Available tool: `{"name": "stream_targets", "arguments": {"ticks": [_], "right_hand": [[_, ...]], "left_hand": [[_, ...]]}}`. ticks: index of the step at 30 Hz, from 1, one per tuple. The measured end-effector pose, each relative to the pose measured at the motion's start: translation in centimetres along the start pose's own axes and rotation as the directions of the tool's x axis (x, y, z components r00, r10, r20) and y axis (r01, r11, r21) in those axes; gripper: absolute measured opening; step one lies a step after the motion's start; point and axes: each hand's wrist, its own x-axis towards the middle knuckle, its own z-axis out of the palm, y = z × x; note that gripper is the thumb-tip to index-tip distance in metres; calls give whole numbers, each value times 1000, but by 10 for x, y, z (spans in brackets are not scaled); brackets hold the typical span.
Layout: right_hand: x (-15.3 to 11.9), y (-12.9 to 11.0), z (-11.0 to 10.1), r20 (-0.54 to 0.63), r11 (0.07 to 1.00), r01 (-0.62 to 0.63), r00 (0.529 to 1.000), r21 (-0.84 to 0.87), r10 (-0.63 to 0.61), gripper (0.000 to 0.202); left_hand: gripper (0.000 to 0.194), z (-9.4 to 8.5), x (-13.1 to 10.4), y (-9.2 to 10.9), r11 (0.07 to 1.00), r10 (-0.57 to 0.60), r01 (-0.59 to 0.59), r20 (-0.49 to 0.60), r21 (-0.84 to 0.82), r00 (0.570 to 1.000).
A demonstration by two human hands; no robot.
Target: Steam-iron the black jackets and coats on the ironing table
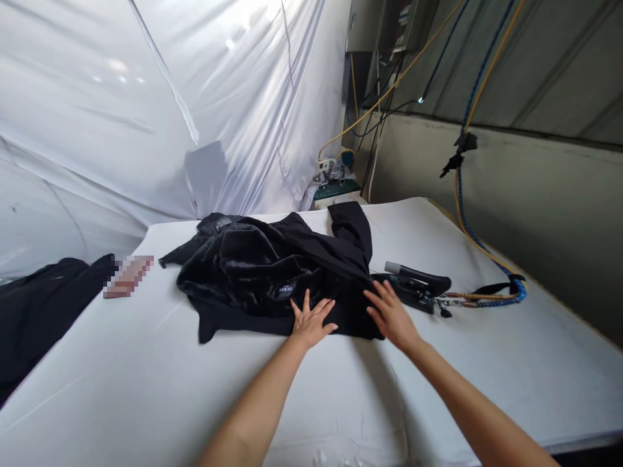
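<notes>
A black garment (253,253) with a furry inside and a small label (284,290) lies rumpled on the white table (302,402). Fingers spread, my left hand (311,323) rests on its near edge, just right of the label. My right hand (393,316) is at the garment's near right corner, its fingers apart and touching the cloth. One sleeve (351,227) is bent out at the far right of the garment. Neither hand grips anything that shows.
To the right lies a black steam iron (418,285) with blue and orange hoses (491,301). More dark cloth (43,311) is at the left edge, near a blurred patch (129,277). A small machine (333,178) stands behind the table.
</notes>
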Motion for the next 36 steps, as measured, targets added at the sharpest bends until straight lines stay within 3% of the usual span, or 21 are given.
{"name": "stream_targets", "arguments": {"ticks": [2,4,6,8,10,14,17,20,23,26,29,32,36], "right_hand": [[20,30,-27,-67,989,-104,993,-103,98,50],[40,61,-50,2,943,-268,962,-198,273,59],[59,85,-64,257,916,-335,886,-220,386,67],[73,99,-70,509,925,-331,773,-187,379,66],[79,103,-69,626,935,-327,704,-135,336,61],[69,100,-73,577,889,-443,698,-117,424,63],[52,99,-92,468,819,-555,691,-146,551,71],[40,84,-117,422,821,-548,714,-159,558,72],[38,44,-127,481,893,-432,760,-127,437,66],[42,-9,-112,573,956,-279,771,-91,279,63],[48,-45,-85,608,976,-192,764,-105,216,63],[53,-58,-68,598,975,-178,770,-133,222,66],[59,-59,-63,615,992,-69,780,-105,119,68]], "left_hand": [[64,0,-1,1,1000,2,-2,-14,1,1000],[64,0,-2,2,1000,3,-2,-21,17,1000],[64,0,-2,2,1000,-1,1,-28,28,1000],[64,0,-2,3,1000,-2,3,-35,23,999],[65,0,-2,3,1000,-6,7,-37,15,999],[65,-4,-3,4,1000,-13,13,-44,19,999],[67,-6,-5,4,1000,-7,8,-54,18,999],[72,-5,-6,4,1000,-1,3,-61,18,998],[74,-4,-5,5,1000,4,-4,-78,-2,997],[68,-5,-7,4,996,18,-28,-119,-80,993],[50,-8,-21,-9,987,-42,-4,-289,-159,957],[30,-10,-51,-34,974,-158,70,-420,-217,894],[26,-11,-90,-66,957,-276,212,-396,-197,876]]}}
